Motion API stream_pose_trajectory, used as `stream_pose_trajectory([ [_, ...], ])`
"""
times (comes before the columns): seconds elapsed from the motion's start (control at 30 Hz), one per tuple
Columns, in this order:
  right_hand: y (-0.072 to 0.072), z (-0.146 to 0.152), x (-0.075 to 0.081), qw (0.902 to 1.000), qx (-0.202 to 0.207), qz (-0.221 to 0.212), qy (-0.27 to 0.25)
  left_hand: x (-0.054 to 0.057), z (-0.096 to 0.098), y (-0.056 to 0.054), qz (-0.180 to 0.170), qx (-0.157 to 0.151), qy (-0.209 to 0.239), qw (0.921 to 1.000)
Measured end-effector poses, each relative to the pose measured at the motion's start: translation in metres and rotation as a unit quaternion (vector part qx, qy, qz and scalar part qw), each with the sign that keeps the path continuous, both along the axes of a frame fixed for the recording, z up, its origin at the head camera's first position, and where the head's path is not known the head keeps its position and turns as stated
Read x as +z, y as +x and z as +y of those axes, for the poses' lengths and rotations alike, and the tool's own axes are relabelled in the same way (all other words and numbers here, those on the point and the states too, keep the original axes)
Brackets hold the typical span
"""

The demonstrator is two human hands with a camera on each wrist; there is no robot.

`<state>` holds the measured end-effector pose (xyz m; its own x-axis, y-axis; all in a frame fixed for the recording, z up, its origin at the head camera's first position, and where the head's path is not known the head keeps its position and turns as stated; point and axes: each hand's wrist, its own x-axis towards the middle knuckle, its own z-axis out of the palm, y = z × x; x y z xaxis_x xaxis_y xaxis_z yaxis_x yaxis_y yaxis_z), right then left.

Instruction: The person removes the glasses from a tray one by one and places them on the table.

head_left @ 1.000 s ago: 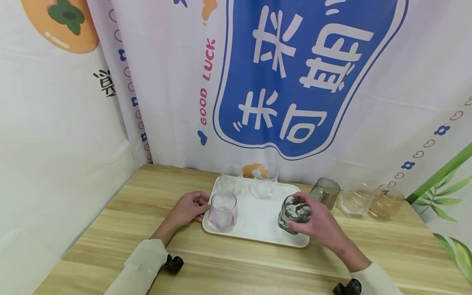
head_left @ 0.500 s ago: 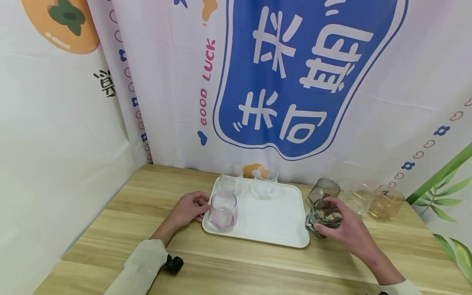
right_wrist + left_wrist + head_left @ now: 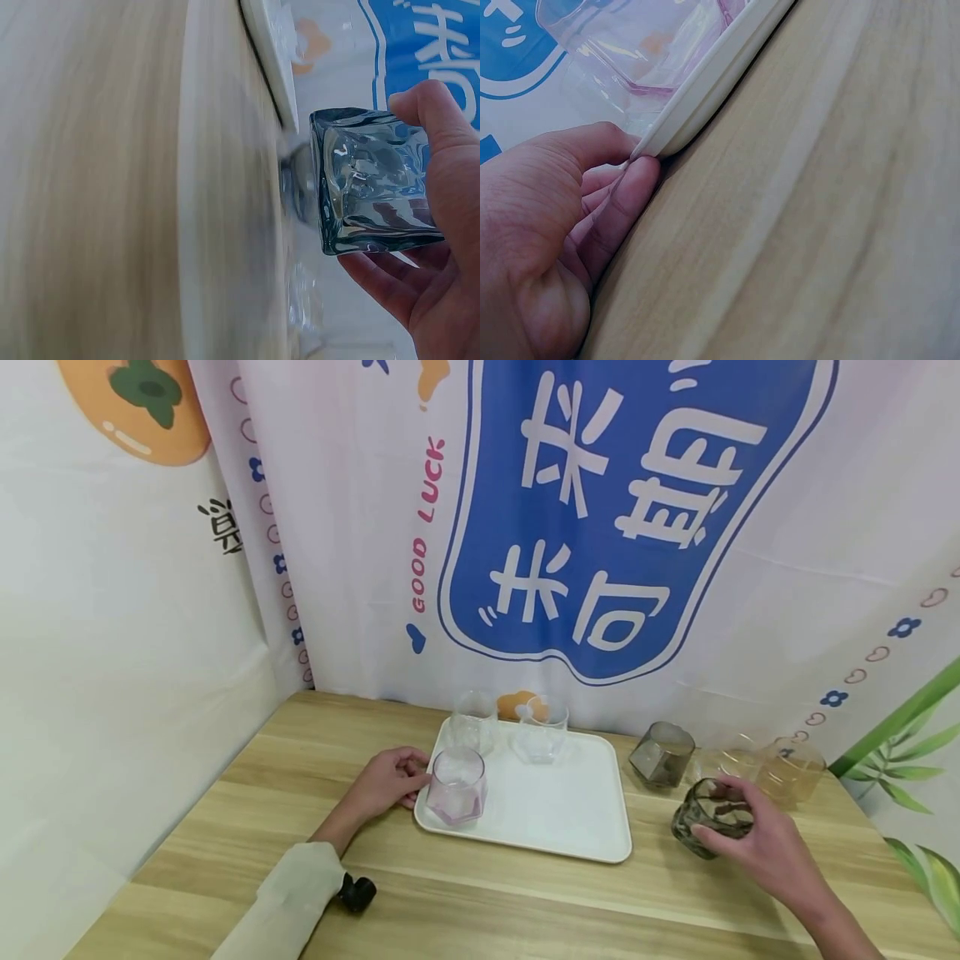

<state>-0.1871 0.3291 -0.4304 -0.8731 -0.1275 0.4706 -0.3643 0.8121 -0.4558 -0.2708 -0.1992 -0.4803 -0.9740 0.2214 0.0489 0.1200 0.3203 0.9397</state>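
Right grip [image 3: 770,841] clasps dark glass [image 3: 371,180], seemingly near its top

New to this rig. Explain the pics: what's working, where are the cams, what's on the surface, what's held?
No robot: a person's bare left hand and right hand do the work. The wide view comes from a head-worn camera looking down; the close-ups come from one camera on each wrist.

On the wood-grain table lies a white rectangular tray, carrying a purple-tinted faceted glass, a clear glass and another clear glass. To its right stand a smoky brown glass and amber-tinted glassware, partly hidden.

The left hand pinches the tray's rim; the right holds a dark grey wavy-sided glass above the table.
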Motion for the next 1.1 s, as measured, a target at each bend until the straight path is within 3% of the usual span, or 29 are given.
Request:
stream_pose_trajectory([
  [0.47, 0.015, 0.057, 0.001, 0.9935, -0.086, -0.072, 0.018, -0.003, 0.001, -0.002, 0.002, 0.001, -0.002, 1.0000],
  [0.6, 0.016, 0.074, 0.000, 0.9907, -0.112, -0.072, 0.032, -0.002, 0.001, -0.003, 0.000, 0.003, -0.005, 1.0000],
  [0.7, 0.013, 0.088, -0.001, 0.9911, -0.117, -0.057, 0.028, 0.013, 0.005, 0.005, 0.001, 0.000, -0.006, 1.0000],
  [0.8, 0.011, 0.100, -0.002, 0.9902, -0.123, -0.063, 0.017, 0.015, 0.005, 0.006, 0.000, 0.001, -0.007, 1.0000],
  [0.87, 0.011, 0.106, -0.004, 0.9881, -0.135, -0.073, 0.016, 0.011, 0.004, 0.004, 0.000, 0.001, -0.003, 1.0000],
  [0.93, 0.010, 0.112, -0.004, 0.9855, -0.147, -0.082, 0.017, 0.000, 0.002, -0.003, -0.002, 0.001, -0.003, 1.0000],
  [1.1, 0.004, 0.121, -0.005, 0.9806, -0.169, -0.098, 0.014, -0.003, 0.002, -0.003, -0.002, 0.003, -0.005, 1.0000],
])
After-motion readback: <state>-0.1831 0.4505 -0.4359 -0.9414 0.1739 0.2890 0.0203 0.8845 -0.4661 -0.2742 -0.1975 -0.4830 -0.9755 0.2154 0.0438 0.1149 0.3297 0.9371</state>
